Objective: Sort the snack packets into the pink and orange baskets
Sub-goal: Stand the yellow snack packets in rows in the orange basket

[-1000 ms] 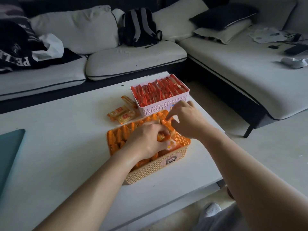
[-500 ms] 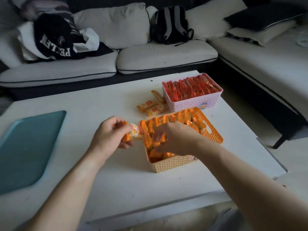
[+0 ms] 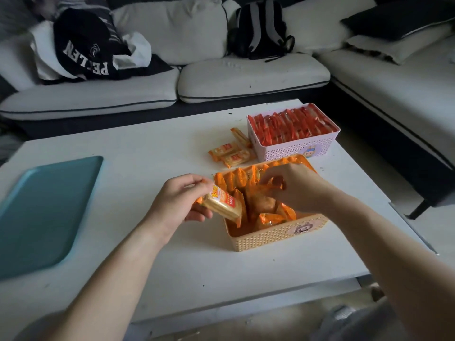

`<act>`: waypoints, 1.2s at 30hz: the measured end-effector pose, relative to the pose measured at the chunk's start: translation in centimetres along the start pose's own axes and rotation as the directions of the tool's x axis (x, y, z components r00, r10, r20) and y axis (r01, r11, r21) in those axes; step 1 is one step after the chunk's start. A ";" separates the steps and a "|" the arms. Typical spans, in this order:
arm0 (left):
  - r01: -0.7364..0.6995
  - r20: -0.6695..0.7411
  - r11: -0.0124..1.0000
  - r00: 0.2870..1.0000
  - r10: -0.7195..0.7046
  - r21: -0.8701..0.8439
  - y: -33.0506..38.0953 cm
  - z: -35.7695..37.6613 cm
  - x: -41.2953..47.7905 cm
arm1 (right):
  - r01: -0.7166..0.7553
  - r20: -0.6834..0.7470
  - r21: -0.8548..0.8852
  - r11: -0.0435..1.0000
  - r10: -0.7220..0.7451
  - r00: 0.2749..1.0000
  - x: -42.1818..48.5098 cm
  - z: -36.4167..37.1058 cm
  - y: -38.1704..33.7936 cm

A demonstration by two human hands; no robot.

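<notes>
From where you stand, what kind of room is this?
Most likely a home living room: a pale corner sofa with cushions, a backpack and clothes left on it, and a low white coffee table in front.

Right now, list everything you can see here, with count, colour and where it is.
table: one, white, centre
tray: one, teal, table's left
pink basket: one, full of red packets, far right
orange basket: one, part-filled with orange packets, near right
loose packets: about three, orange, left of pink basket
sofa: one, white, behind
backpack: one, black, on sofa
left hand: holds an orange packet
right hand: inside orange basket
</notes>
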State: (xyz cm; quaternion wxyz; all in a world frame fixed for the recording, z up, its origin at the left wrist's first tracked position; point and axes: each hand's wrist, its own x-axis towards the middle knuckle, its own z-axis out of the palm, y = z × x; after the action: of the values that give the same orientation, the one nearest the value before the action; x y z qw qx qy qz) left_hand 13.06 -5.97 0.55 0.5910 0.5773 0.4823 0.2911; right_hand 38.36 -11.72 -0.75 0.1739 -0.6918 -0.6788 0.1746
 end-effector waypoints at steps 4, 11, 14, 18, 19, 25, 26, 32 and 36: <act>-0.009 -0.009 0.977 1.000 0.011 0.213 0.0 1.8 0.3 | -0.005 -0.045 0.076 0.997 0.009 0.999 0.0 -0.7 0.6; -0.045 -0.024 0.782 0.997 0.076 0.622 -1.5 4.9 0.2 | 0.007 -0.138 0.323 0.947 0.040 0.990 -0.8 -2.5 0.1; -0.055 -0.040 0.555 0.987 0.158 0.830 -2.1 5.9 -0.1 | -0.024 -0.180 0.458 0.889 0.119 0.976 -1.2 -3.4 0.1; -0.036 -0.044 0.445 0.985 0.168 0.895 -3.2 6.4 0.0 | -0.132 -0.170 0.561 0.817 0.269 0.948 -1.7 -3.2 -1.0; -0.041 -0.044 0.491 0.986 0.160 0.870 -3.4 6.1 0.3 | -0.167 -0.155 0.549 0.819 0.296 0.942 -1.8 -2.8 -1.3; -0.185 0.052 0.787 0.980 0.191 0.589 -2.6 3.7 1.1 | -0.258 -0.212 0.268 0.928 0.318 0.924 -2.0 0.0 -3.6; -0.226 0.071 0.784 0.971 0.228 0.578 -2.4 3.6 0.9 | -0.264 -0.230 0.217 0.940 0.312 0.922 -2.0 0.4 -4.0; -0.275 0.171 0.544 0.957 0.235 0.793 -2.6 3.7 0.0 | -0.218 -0.352 -0.047 0.975 0.188 0.917 -2.0 1.0 -5.4; -0.308 0.216 0.409 0.943 0.255 0.859 -2.8 3.4 0.2 | -0.153 -0.379 -0.191 0.970 0.071 0.922 -2.3 1.5 -6.1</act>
State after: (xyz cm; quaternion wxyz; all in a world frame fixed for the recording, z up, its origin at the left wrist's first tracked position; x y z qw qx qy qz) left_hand 15.61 -7.64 -2.60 0.1610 0.8783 0.4433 0.0791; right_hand 32.24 -13.94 0.87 0.2116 -0.7649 -0.6079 -0.0243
